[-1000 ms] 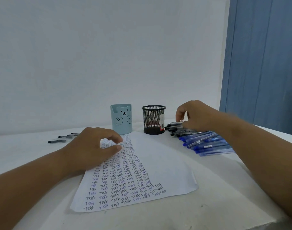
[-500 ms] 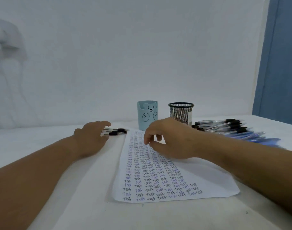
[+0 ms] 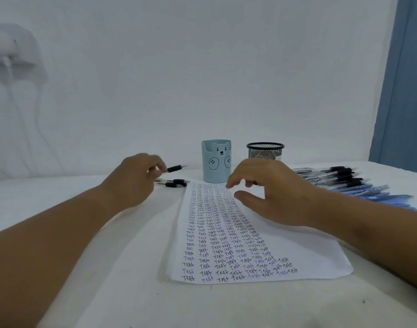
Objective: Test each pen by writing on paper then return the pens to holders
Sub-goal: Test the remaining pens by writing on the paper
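Left of the paper (image 3: 250, 235) — left hand (image 3: 134, 183), pen (image 3: 173, 168) newly lifted.

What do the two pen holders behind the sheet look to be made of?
The black holder looks like metal wire mesh, see-through with a solid rim. The blue bear holder looks like matte plastic or silicone, opaque and smooth with a printed face; which one is unclear.

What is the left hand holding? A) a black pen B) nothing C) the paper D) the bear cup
A: the left hand pinches a black pen lifted off the table, left of the bear cup.
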Demonstrator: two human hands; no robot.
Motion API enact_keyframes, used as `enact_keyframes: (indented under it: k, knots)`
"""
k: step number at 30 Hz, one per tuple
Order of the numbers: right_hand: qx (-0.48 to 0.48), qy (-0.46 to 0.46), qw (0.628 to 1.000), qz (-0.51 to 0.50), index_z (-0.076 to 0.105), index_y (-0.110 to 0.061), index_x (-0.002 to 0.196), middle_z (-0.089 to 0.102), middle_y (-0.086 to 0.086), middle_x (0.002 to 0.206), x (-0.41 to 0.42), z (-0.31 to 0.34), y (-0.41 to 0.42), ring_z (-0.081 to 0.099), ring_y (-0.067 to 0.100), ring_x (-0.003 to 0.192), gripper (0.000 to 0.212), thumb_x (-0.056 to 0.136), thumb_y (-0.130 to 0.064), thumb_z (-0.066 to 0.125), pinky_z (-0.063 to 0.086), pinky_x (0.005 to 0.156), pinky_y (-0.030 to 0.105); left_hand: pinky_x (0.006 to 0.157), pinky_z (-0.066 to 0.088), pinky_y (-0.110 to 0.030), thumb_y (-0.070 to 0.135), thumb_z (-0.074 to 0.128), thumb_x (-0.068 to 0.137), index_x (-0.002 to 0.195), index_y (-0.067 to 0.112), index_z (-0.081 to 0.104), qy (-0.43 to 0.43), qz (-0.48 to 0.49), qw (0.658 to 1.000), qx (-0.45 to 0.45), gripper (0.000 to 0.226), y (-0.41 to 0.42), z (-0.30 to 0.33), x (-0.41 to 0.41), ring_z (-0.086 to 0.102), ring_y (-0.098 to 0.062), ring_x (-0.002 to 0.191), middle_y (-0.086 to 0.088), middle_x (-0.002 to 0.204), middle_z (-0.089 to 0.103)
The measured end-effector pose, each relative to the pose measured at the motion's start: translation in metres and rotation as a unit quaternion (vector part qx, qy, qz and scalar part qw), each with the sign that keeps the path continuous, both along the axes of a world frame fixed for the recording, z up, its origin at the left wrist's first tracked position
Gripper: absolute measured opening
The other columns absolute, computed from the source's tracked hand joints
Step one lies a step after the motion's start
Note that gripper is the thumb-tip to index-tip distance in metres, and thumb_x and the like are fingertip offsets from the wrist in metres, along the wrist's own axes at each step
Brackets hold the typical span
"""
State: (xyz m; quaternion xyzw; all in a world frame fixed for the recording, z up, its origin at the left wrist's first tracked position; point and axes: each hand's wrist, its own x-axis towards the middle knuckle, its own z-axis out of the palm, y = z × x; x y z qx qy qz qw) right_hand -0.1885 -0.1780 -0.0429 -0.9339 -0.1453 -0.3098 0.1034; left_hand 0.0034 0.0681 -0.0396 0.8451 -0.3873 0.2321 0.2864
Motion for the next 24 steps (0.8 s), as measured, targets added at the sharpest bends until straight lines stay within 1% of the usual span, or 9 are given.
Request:
enact_keyframes:
  k: [2, 7, 11, 13, 14, 16, 19, 21, 24]
  knots:
    - [-0.005, -0.028, 0.999, -0.023, 0.066, -0.026, 0.121, 0.060, -0.015, 0.117, 0.000, 0.001, 0.003, 0.049, -0.010, 0.093, 0.028, 0.093, -0.026, 0.069, 0.041, 0.083, 0.012, 0.072, 0.039, -0.016, 0.006, 0.059, 0.097, 0.093, 0.030, 0.068, -0.063, -0.066, 0.996, -0.016, 0.026, -0.008, 0.005, -0.012, 0.056, -0.002, 0.078, 0.009, 0.087, 0.058]
    - [-0.029, 0.056, 0.988, -0.139, 0.039, -0.033, 0.148, 0.051, -0.015, 0.137, -0.004, 0.005, 0.014, 0.041, 0.000, 0.107, 0.055, 0.098, -0.052, 0.051, 0.041, 0.100, 0.028, 0.067, 0.049, -0.014, 0.009, 0.069, 0.093, 0.108, 0.016, 0.075, -0.180, -0.199, 0.963, 0.005, 0.018, -0.034, 0.003, -0.040, 0.059, 0.002, 0.078, 0.008, 0.090, 0.061]
    - [-0.023, 0.078, 0.990, -0.119, 0.064, -0.031, 0.099, 0.063, -0.013, 0.087, 0.001, 0.004, 0.006, 0.058, 0.015, 0.086, 0.015, 0.101, -0.039, 0.052, 0.050, 0.078, 0.040, 0.071, 0.051, -0.008, 0.028, 0.076, 0.086, 0.108, 0.016, 0.074, -0.160, -0.213, 0.964, -0.019, 0.025, -0.044, 0.000, -0.057, 0.063, 0.004, 0.076, 0.014, 0.093, 0.065]
    - [0.005, 0.077, 0.990, -0.114, 0.062, -0.025, 0.087, 0.065, -0.011, 0.078, 0.002, 0.004, -0.002, 0.059, 0.014, 0.074, 0.019, 0.101, -0.033, 0.053, 0.050, 0.069, 0.037, 0.070, 0.052, -0.007, 0.033, 0.076, 0.085, 0.103, 0.020, 0.075, -0.131, -0.178, 0.974, -0.039, 0.022, -0.045, 0.000, -0.061, 0.064, 0.008, 0.074, 0.018, 0.090, 0.068]
    - [0.030, 0.074, 0.991, -0.112, 0.064, -0.021, 0.087, 0.067, -0.008, 0.078, 0.002, 0.004, -0.005, 0.059, 0.010, 0.070, 0.020, 0.101, -0.031, 0.054, 0.048, 0.066, 0.033, 0.069, 0.052, -0.008, 0.033, 0.075, 0.087, 0.096, 0.022, 0.075, -0.088, -0.160, 0.981, -0.070, 0.014, -0.044, 0.001, -0.064, 0.066, 0.007, 0.072, 0.018, 0.087, 0.071]
    - [0.078, 0.068, 0.989, -0.108, 0.068, -0.019, 0.090, 0.070, -0.007, 0.079, 0.000, 0.003, -0.010, 0.055, 0.001, 0.062, 0.020, 0.101, -0.028, 0.055, 0.042, 0.059, 0.019, 0.069, 0.056, -0.016, 0.029, 0.068, 0.094, 0.090, 0.020, 0.074, 0.126, -0.140, 0.966, -0.177, 0.011, -0.043, 0.005, -0.065, 0.068, -0.003, 0.065, 0.004, 0.082, 0.077]
    - [0.119, 0.067, 0.984, -0.111, 0.070, -0.020, 0.091, 0.071, -0.009, 0.080, 0.001, 0.002, -0.012, 0.053, -0.005, 0.061, 0.020, 0.102, -0.027, 0.055, 0.040, 0.059, 0.013, 0.072, 0.062, -0.030, 0.027, 0.051, 0.102, 0.105, 0.007, 0.069, 0.448, -0.222, 0.823, -0.268, 0.027, -0.036, 0.012, -0.064, 0.072, -0.021, 0.073, -0.014, 0.096, 0.076]
    - [0.137, 0.067, 0.982, -0.108, 0.070, -0.019, 0.091, 0.070, -0.011, 0.079, 0.001, 0.001, -0.011, 0.051, -0.004, 0.059, 0.021, 0.102, -0.027, 0.055, 0.040, 0.058, 0.014, 0.078, 0.063, -0.031, 0.030, 0.052, 0.094, 0.108, 0.005, 0.068, 0.519, -0.279, 0.756, -0.285, 0.033, -0.033, 0.013, -0.063, 0.075, -0.024, 0.084, -0.014, 0.102, 0.076]
    - [0.131, 0.061, 0.984, -0.102, 0.070, -0.018, 0.089, 0.067, -0.013, 0.079, -0.003, -0.001, -0.009, 0.052, -0.002, 0.065, 0.021, 0.102, -0.026, 0.055, 0.038, 0.058, 0.016, 0.081, 0.062, -0.032, 0.027, 0.057, 0.083, 0.100, 0.003, 0.069, 0.529, -0.314, 0.733, -0.291, 0.031, -0.034, 0.013, -0.066, 0.075, -0.025, 0.088, -0.015, 0.097, 0.075]
